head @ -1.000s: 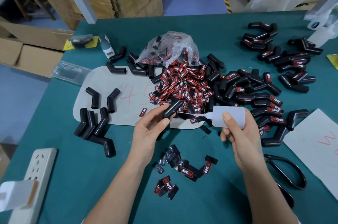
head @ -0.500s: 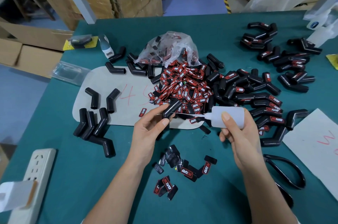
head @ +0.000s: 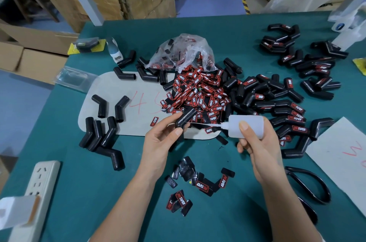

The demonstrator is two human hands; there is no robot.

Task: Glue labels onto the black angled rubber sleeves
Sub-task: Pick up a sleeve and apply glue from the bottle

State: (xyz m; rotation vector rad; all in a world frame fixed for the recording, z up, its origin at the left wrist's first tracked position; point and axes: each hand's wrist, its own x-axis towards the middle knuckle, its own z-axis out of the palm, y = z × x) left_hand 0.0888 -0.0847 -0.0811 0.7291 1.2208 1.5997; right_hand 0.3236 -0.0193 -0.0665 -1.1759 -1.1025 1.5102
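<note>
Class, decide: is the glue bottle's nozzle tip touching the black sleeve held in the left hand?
Apart. The head view shows the glue bottle nozzle ending short of the black sleeve in the left hand, only a thin strand bridging them.

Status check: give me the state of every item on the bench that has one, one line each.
left hand: grips a bare black sleeve
right hand: holds the glue bottle, on its side, nozzle aimed at the sleeve
plastic bag: open, labels spilling out
label pile: loose, heaped
sleeves on the right: labelled
sleeves on the left: no label showing
scissors: lying unused
</note>
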